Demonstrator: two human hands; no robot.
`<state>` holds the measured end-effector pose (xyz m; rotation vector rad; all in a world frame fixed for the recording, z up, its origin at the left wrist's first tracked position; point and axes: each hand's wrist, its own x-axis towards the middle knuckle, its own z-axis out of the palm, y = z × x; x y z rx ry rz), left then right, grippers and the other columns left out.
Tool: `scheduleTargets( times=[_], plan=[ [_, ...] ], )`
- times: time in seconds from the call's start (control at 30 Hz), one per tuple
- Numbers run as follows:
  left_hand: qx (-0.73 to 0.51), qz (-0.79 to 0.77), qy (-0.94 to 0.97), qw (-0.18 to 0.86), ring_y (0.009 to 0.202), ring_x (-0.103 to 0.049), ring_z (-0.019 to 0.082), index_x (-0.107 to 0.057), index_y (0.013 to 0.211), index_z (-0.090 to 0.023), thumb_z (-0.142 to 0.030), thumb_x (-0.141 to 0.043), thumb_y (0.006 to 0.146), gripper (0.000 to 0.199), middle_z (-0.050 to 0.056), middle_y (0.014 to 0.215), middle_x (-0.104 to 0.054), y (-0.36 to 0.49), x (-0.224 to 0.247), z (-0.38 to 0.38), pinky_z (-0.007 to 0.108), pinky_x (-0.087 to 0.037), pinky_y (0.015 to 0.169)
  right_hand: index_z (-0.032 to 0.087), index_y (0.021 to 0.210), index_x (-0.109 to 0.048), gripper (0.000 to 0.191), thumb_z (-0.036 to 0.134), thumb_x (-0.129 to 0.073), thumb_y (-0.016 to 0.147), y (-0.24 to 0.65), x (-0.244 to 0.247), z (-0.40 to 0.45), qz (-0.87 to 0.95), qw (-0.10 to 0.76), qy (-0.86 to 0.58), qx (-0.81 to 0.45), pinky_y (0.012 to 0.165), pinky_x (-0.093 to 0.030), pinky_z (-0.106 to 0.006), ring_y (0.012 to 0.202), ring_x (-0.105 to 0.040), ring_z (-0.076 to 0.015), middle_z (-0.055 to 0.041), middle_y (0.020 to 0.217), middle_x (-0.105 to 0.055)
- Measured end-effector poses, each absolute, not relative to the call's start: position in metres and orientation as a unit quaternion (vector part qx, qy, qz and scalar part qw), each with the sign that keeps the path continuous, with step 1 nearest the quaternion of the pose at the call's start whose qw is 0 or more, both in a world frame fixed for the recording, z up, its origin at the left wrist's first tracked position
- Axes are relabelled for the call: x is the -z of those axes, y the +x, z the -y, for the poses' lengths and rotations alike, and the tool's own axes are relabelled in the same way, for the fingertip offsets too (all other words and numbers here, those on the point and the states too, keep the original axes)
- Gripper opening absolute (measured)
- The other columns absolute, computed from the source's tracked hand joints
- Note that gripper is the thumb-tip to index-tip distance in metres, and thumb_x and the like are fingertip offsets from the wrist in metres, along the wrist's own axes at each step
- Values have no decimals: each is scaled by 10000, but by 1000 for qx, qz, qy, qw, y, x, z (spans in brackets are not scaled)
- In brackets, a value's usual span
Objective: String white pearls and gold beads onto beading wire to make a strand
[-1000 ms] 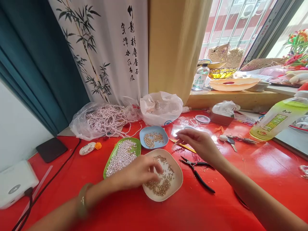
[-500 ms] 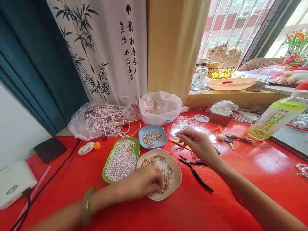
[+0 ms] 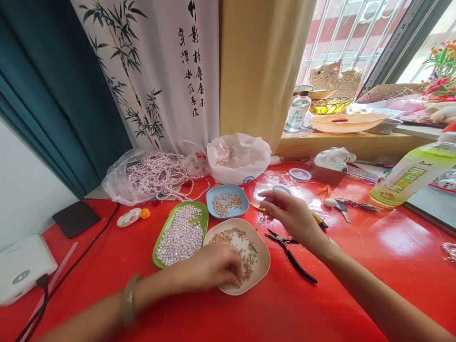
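Note:
My left hand (image 3: 217, 267), a jade-coloured bangle on its wrist, reaches into a beige dish (image 3: 262, 266) of small gold beads (image 3: 247, 251). Its fingers are curled together with the tips down at the beads; what is between them is hidden. To the right, my right hand (image 3: 290, 213) is raised above the table, thumb and fingers bent close to each other. Anything thin held there is too small to make out. A green tray (image 3: 156, 251) of white pearl beads (image 3: 181, 237) and a blue dish (image 3: 244, 209) with gold beads stand beside the beige dish.
Black-handled pliers (image 3: 295, 263) lie below my right hand, and a yellow-handled tool (image 3: 318, 219) is partly behind it. Pearl strands (image 3: 156, 175) and a white plastic bag (image 3: 238, 161) line the back. A drink bottle (image 3: 413, 175) stands right; a cable (image 3: 89, 242) runs left.
The view has shifted slightly. My left hand stays at the gold beads in the beige dish, and my right hand keeps nearly the same place and pose.

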<state>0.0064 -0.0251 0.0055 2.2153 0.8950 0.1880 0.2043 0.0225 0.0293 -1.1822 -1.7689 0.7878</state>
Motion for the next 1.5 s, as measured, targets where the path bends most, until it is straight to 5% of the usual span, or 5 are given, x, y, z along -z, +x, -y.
scheduleTargets(
  times=[0.3,0.6,0.87,1.1,1.5],
  plan=[
    [-165,-432,800,382,791,-529,159,-573,812,-177,-170,-477,744,118,23,849,-593,0,-2,15,257,-388,707,157,751,-570,178,300,-467,779,182,-22,-3,702,361,-447,-421,503,-425,-226,554,-526,-113,-6,615,-572],
    [-48,-346,869,351,792,-522,172,-635,725,-198,-205,-622,639,87,14,805,-567,-9,-6,15,255,-383,707,171,697,-545,132,270,-486,763,172,-12,7,685,349,-435,-468,499,-406,-211,547,-494,-105,14,611,-531],
    [-152,-403,749,504,673,-524,131,-591,705,-164,-160,-532,694,60,-2,701,-574,-10,-2,7,237,-392,623,165,662,-560,162,257,-477,766,168,-4,13,707,327,-416,-469,477,-365,-198,534,-472,-101,14,590,-531],
    [-330,-420,457,711,626,-525,74,-598,715,-124,-218,-685,608,167,10,723,-581,-10,0,-3,204,-405,645,162,605,-532,128,196,-472,713,167,-2,20,682,326,-436,-488,492,-386,-202,518,-475,-100,22,553,-512],
    [-358,-406,441,716,639,-527,60,-611,714,-109,-154,-687,614,133,8,713,-572,-11,2,-3,167,-411,639,162,571,-514,128,125,-435,665,161,0,22,704,307,-434,-471,476,-346,-193,514,-439,-97,28,536,-485]
  ],
)
